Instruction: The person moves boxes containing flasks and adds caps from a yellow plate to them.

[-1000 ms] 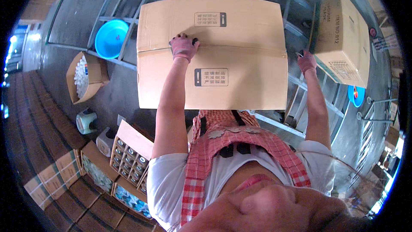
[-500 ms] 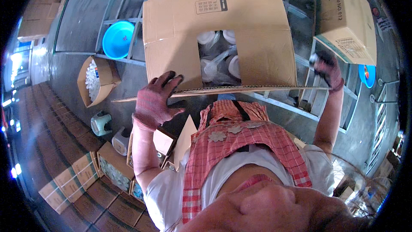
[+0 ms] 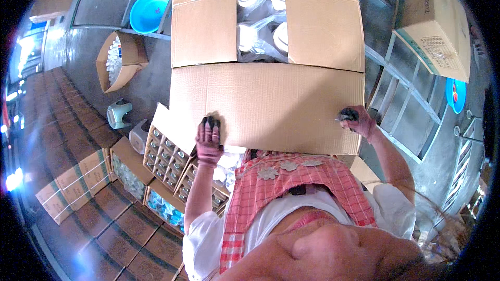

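Fingers of my left hand (image 3: 209, 140) and right hand (image 3: 358, 120) pinch the box flap (image 3: 268, 105); it could tear if I yank too hard.

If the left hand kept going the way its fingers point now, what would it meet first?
The left hand points up the picture with its fingertips already at the lower left corner of the opened front flap of the big cardboard box. It would press into that flap first, though depth is hard to judge.

Brick floor (image 3: 78, 213): stacked cartons (image 3: 67, 187), open bottle boxes (image 3: 166, 161), small stool (image 3: 119, 113).
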Demonstrator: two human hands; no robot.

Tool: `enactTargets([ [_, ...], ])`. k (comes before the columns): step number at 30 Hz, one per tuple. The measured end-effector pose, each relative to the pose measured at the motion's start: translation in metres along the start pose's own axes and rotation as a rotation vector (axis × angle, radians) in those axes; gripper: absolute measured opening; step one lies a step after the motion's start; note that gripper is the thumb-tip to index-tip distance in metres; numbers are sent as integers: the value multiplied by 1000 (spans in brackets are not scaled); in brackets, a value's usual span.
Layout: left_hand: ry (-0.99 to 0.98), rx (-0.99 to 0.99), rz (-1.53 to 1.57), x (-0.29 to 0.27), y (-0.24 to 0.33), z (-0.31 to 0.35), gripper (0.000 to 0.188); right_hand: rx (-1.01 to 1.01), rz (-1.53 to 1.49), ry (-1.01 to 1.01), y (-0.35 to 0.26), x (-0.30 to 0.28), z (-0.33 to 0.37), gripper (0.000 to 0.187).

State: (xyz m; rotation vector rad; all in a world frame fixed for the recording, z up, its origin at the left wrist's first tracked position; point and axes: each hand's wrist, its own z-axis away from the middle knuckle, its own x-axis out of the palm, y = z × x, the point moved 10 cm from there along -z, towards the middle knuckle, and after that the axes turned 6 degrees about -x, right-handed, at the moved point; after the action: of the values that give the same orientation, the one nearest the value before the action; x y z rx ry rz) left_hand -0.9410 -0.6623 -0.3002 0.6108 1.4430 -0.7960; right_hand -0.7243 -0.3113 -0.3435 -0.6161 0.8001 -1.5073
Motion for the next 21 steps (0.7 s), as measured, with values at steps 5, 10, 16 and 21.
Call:
enactTargets([
  [5, -555, -163, 114, 107, 13, -31, 87, -454, 599, 243, 13, -12, -70, 21],
  [10, -612, -310, 239, 146, 20, -131, 86, -105, -83, 84, 40, -14, -128, 18],
  [16, -848, -173, 371, 256, 4, -159, 67, -388, -815, 71, -158, 6, -163, 18],
  [21, -1112, -88, 1219, 117, 31, -193, 45, -640, -1208, -50, -173, -37, -309, 9],
])
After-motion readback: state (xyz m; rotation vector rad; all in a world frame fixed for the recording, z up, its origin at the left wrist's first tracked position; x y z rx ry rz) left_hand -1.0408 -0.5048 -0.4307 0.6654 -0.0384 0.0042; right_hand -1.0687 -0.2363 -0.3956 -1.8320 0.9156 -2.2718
